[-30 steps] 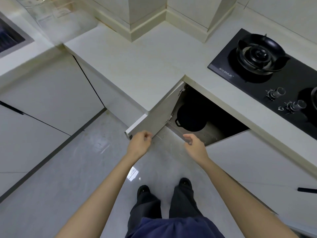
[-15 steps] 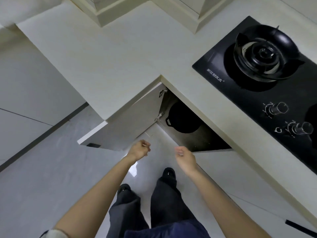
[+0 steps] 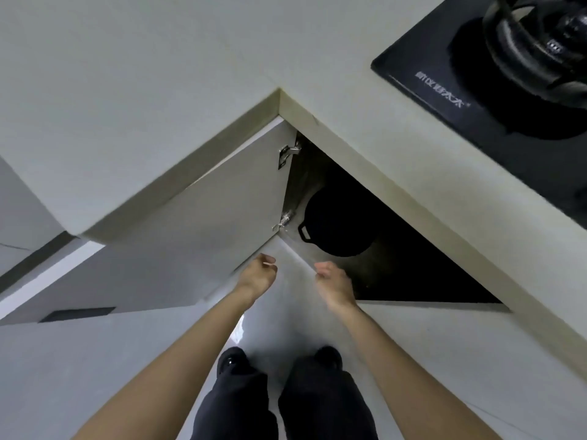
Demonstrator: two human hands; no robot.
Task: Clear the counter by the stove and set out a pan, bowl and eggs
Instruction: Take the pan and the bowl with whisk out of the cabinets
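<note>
Since the pan is to end up on the counter (image 3: 158,74) beside the stove (image 3: 476,90), the step in hand looks to be fetching it out. The cabinet door (image 3: 206,223) under the counter's inner corner stands swung wide to the left. The pan (image 3: 340,223) sits dark on the cabinet floor, close to the hinge side and a little back from the front edge. Both hands hang before the opening, apart, fingers loosely curled, holding nothing: the left hand (image 3: 259,276) by the door's lower corner, the right hand (image 3: 333,282) at the floor's front edge. I judge the right better placed to reach in. The small loop handle (image 3: 304,232) faces the hinges, so grip there, steady the far rim, and lift low under the counter's edge.
</note>
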